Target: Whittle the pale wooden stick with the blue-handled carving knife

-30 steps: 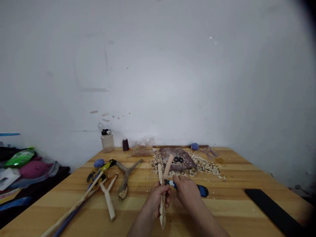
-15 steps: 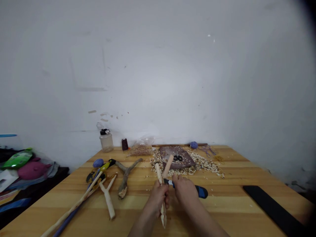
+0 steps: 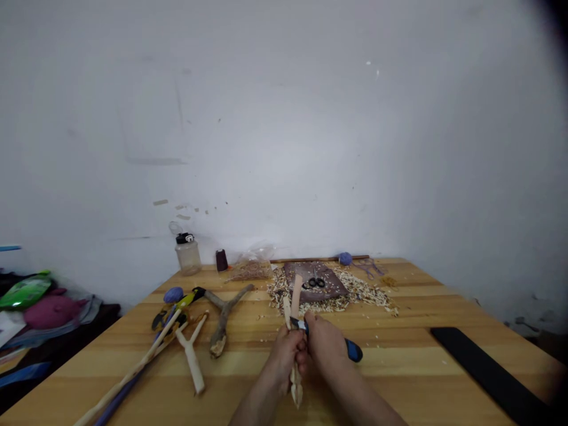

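Note:
My left hand (image 3: 284, 354) is wrapped round a peeled, forked piece of wood (image 3: 297, 294). Its two prongs point up and away from me, and a carved, notched end sticks out below my fist. In my right hand (image 3: 327, 344) is a utility knife with a blue and black handle (image 3: 354, 350). The blade end lies across the wood just above my left thumb, close to where the prongs meet. Whether the edge is cutting in is too small to tell. Both hands are closed and nearly touching.
Wood shavings (image 3: 366, 291) surround a brown cloth (image 3: 290, 272) with scissors (image 3: 316, 282). On the left lie a peeled forked stick (image 3: 192, 361), a bark-covered fork (image 3: 223, 319) and long sticks (image 3: 133, 370). A bottle (image 3: 189, 257) and thread spool (image 3: 221, 260) stand behind; a black strip (image 3: 483, 370) lies right.
My right hand and the knife have shifted slightly left, closer to my left hand. The prongs of the wood have turned a little and sit closer together in view. The camera view has shifted slightly.

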The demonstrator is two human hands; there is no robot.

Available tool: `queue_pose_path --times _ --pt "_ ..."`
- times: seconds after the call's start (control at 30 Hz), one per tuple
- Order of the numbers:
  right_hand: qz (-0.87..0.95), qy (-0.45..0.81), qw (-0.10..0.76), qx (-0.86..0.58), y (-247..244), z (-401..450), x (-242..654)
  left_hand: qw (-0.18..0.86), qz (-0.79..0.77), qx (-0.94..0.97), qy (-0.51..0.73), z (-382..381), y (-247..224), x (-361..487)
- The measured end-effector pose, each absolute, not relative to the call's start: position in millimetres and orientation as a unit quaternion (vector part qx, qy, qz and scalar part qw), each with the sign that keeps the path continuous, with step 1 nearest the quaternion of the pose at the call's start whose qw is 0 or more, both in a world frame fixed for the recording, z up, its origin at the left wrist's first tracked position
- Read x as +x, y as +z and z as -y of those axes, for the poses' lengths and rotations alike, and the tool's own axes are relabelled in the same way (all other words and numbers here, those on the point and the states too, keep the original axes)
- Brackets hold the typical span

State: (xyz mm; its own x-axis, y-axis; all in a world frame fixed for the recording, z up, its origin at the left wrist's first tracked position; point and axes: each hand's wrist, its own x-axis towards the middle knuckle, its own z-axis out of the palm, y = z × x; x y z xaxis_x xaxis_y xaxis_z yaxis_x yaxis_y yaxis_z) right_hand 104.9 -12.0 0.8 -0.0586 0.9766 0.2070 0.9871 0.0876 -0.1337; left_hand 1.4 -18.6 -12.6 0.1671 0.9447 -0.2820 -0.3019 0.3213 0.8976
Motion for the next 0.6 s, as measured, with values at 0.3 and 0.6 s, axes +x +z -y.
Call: queue_pose_path --times 0.3,0.6 --pt "0.772 0.199 0.271 -0.54 -8 -5 128 0.848 -0.307 0.28 0.331 9 -9 -13" --pt "0.764 0.121 0.304 -0.556 -4 -5 138 0.868 -0.278 0.255 0.324 1 -15 -22"
